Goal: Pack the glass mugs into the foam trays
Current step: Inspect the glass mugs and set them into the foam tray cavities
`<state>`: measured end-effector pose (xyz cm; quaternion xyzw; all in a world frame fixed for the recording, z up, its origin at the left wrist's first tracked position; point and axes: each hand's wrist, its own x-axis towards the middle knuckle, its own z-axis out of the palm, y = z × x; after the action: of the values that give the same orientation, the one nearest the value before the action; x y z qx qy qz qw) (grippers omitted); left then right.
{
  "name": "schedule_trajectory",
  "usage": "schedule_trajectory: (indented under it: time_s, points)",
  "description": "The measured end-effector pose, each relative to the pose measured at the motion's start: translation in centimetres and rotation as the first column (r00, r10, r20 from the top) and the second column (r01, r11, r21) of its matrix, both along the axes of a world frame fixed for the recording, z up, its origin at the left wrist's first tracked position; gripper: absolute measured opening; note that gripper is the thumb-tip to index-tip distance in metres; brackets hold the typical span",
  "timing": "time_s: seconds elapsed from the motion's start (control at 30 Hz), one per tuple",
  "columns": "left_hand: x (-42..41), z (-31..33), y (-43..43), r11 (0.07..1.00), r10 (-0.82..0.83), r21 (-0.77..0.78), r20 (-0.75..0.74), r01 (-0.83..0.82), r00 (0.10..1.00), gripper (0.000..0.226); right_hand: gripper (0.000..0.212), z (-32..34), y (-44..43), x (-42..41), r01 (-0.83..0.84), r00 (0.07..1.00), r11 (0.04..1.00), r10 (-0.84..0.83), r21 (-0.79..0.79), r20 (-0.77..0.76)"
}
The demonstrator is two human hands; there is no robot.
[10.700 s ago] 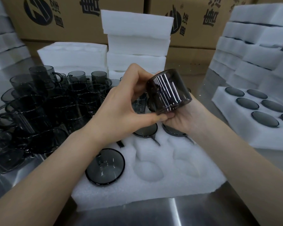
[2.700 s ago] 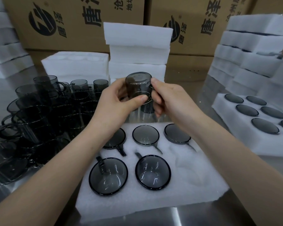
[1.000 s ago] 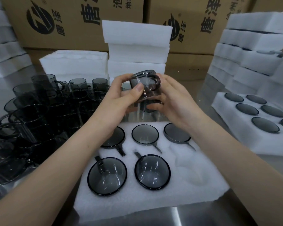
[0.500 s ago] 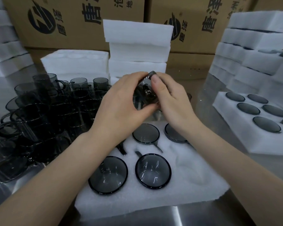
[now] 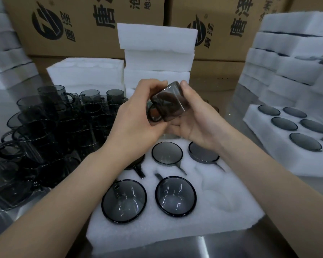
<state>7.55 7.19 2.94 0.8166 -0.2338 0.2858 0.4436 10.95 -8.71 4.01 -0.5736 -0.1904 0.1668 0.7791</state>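
Mug (image 5: 168,104) is sitting tilted between both hands above the foam tray (image 5: 231,205) — left hand (image 5: 136,118) fingers curling over its top, right hand (image 5: 196,120) cupping it underneath — handle facing the left palm.

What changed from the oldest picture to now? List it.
A packed mug now sits near-middle in the foam tray, empty there before. The left grip and right grip hold a different mug, tilted. The near right pocket stays empty; loose mugs at left unmoved.
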Motion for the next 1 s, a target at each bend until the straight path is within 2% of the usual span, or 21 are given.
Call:
schedule_trajectory:
  time_s: [0.13,0.23,0.43,0.5,0.57,0.63,0.7,0.8,0.87,0.93,1.0]
  points:
    - [-0.1,0.0,-0.3,0.987,0.068,0.141,0.028,-0.071,0.997,0.082,0.041,-0.5,0.3,-0.3,0.110,0.986,0.993,-0.103,-0.048,0.133]
    - [-0.3,0.1,-0.2,0.986,0.082,0.137,0.091,-0.094,0.992,0.074,0.037,-0.6,0.4,-0.3,0.154,0.977,0.987,-0.147,-0.035,0.154]
    - [-0.9,0.2,-0.2,0.990,-0.005,0.137,0.136,-0.014,0.991,0.074,0.034,-0.1,0.1,0.0,0.204,0.979,0.977,-0.205,0.059,0.013]
    - [-0.9,0.1,-0.2,0.991,-0.069,0.128,0.188,0.045,0.980,0.073,0.036,0.1,0.0,0.1,0.144,0.989,0.986,-0.140,0.090,-0.049]
    - [-0.9,0.0,-0.1,0.990,-0.132,0.073,0.199,0.120,0.971,0.073,0.056,0.1,-0.2,0.2,-0.037,0.993,0.993,0.050,0.109,-0.111]
    - [-0.8,0.0,-0.1,0.984,-0.180,0.037,0.160,0.176,0.971,0.081,0.069,0.0,-0.3,0.2,-0.215,0.962,0.970,0.231,0.115,-0.146]
    - [-0.5,0.0,0.0,0.980,-0.197,0.045,0.086,0.193,0.977,0.085,0.066,-0.1,-0.4,0.1,-0.291,0.942,0.948,0.307,0.128,-0.137]
    - [0.0,-0.1,-0.1,0.980,-0.188,0.055,-0.072,0.192,0.979,0.098,0.047,-0.2,-0.5,0.0,-0.190,0.978,0.972,0.200,0.135,-0.062]
    - [0.2,0.0,-0.3,0.985,-0.144,0.069,-0.162,0.157,0.976,0.114,0.047,-0.2,-0.5,0.0,-0.079,0.996,0.990,0.082,0.113,-0.021]
    - [0.4,-0.2,-0.4,0.984,-0.101,0.130,-0.137,0.119,0.985,0.112,0.046,-0.2,-0.5,0.0,-0.011,1.000,0.996,0.011,0.087,0.004]
    - [0.4,-0.4,-0.4,0.977,-0.074,0.198,-0.056,0.084,0.996,0.099,0.034,-0.1,-0.5,-0.2,-0.003,0.999,0.998,0.000,0.068,0.038]
